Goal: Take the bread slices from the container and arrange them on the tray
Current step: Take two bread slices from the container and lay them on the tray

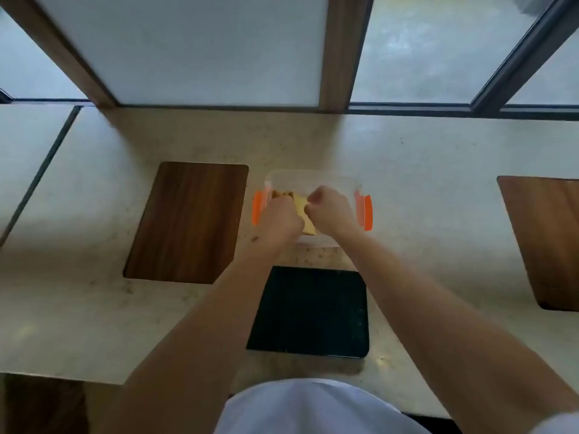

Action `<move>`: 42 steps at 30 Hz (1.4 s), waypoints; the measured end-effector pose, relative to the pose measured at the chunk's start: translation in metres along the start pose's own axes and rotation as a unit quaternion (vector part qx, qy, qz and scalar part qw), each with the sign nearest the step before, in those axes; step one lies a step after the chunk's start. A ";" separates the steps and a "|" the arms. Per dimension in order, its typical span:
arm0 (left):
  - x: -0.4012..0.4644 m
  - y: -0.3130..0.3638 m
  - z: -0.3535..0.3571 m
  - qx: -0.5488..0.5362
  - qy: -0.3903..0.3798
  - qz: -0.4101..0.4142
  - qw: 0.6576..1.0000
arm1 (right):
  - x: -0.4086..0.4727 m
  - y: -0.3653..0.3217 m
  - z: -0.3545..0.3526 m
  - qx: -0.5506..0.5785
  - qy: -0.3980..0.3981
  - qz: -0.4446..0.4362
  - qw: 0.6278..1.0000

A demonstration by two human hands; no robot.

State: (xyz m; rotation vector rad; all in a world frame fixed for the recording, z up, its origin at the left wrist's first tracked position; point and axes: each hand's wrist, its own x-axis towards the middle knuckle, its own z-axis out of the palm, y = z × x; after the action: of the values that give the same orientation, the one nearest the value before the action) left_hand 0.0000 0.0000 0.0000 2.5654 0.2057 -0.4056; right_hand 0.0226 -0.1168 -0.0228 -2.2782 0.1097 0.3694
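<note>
A clear plastic container (313, 178) with orange side clips stands on the counter in the middle of the view. Yellowish bread slices (305, 214) lie inside it, mostly hidden by my hands. My left hand (279, 220) reaches in from the left and closes on the bread. My right hand (329, 211) is inside the container too, fingers curled against the same bread. A black tray (308, 311) lies flat just in front of the container, between my forearms, with nothing on it.
A brown wooden board (185, 220) lies left of the container. Another wooden board (545, 239) sits at the right edge. Frosted window panels with wooden frames stand behind the beige counter (423, 170). Crumbs dot the counter near the container.
</note>
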 end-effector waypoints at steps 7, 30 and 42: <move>0.037 -0.001 0.014 0.020 -0.085 -0.083 0.993 | 0.047 0.010 0.027 -0.099 -0.108 0.112 0.983; 0.064 -0.002 0.044 -0.203 -0.035 -0.183 0.961 | 0.077 0.043 0.021 0.027 -0.124 0.163 0.978; 0.062 0.000 0.055 -0.008 0.045 -0.071 0.996 | 0.074 0.056 0.018 0.012 -0.090 0.155 0.984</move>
State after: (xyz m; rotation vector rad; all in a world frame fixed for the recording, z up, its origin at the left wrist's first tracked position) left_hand 0.0452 -0.0247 -0.0657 2.5642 0.4229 -0.3403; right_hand 0.0783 -0.1382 -0.0960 -2.1939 0.3756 0.7293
